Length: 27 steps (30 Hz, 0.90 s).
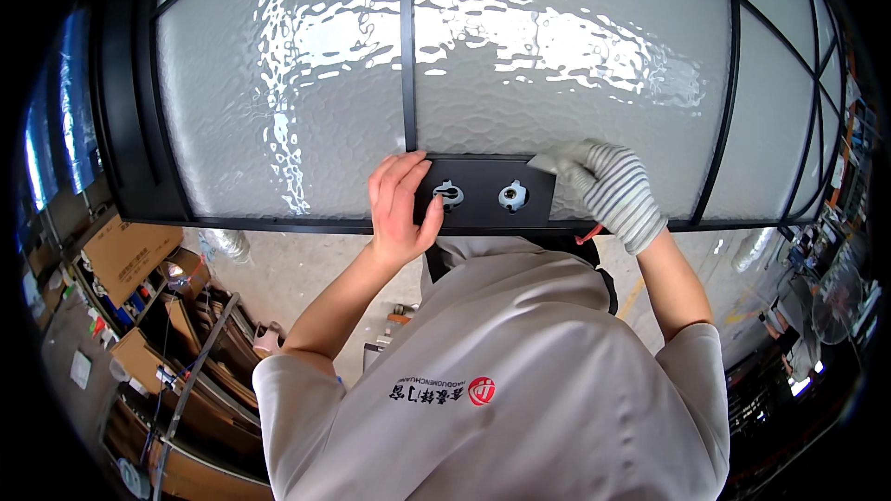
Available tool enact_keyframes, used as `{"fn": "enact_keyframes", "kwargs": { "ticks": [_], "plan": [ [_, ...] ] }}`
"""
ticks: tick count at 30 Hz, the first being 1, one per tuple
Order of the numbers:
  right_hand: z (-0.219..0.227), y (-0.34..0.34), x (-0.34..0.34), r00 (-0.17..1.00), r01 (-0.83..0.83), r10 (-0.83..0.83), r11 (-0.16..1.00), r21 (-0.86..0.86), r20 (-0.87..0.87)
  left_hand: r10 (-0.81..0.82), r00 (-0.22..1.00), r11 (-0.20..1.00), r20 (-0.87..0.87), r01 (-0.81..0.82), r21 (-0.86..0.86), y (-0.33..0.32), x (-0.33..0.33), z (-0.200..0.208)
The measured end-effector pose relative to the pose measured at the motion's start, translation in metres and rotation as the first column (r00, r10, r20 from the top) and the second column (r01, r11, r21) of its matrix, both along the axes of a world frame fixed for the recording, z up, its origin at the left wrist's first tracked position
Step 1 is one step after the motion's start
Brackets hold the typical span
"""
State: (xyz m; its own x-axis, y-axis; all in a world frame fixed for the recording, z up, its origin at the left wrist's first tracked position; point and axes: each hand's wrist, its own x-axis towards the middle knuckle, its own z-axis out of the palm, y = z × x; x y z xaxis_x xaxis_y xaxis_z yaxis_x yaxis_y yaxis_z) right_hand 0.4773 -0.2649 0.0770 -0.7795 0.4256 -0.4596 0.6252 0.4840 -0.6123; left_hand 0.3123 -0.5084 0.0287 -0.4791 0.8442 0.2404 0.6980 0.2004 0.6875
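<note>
Matte-blk rectangular plate (482,191) w/ 2 cutouts lies at near edge of big blk-framed, rippled translucent glass panel (325,130), approx. mid L–R. Bare left hand (401,201) on plate's left end, thumb apart from fingers; can't tell if grip's clamped. Right hand (614,190), in grey-and-white striped knit glove (626,186), has grip pinched on small flat grey piece (542,163), kind unclear, at plate's far right corner.

Glass panel (557,121) — far side cut off by top edge; gloved right hand (620,190) — partly blurred.
</note>
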Motion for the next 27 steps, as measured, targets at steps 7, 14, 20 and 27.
{"fn": "enact_keyframes", "kwargs": {
  "ticks": [7,14,20,27],
  "plan": [
    [-0.004,-0.006,-0.021,0.987,-0.144,0.133,0.981,0.129,0.095,0.015,0.999,0.999,0.030,-0.016,0.028,-0.001,0.001,-0.001],
    [-0.003,-0.001,-0.018,0.986,-0.136,0.125,0.987,0.090,0.114,0.041,0.999,0.998,0.014,-0.042,0.050,-0.002,0.002,-0.002],
    [0.003,-0.003,-0.022,0.986,-0.137,0.127,0.987,0.089,0.108,0.061,0.998,0.994,0.006,-0.061,0.090,-0.003,0.002,-0.003],
    [0.001,-0.007,-0.024,0.990,-0.096,0.091,0.995,0.041,0.109,0.132,0.986,0.978,0.099,-0.146,0.150,-0.013,-0.003,0.002]
  ]
}}
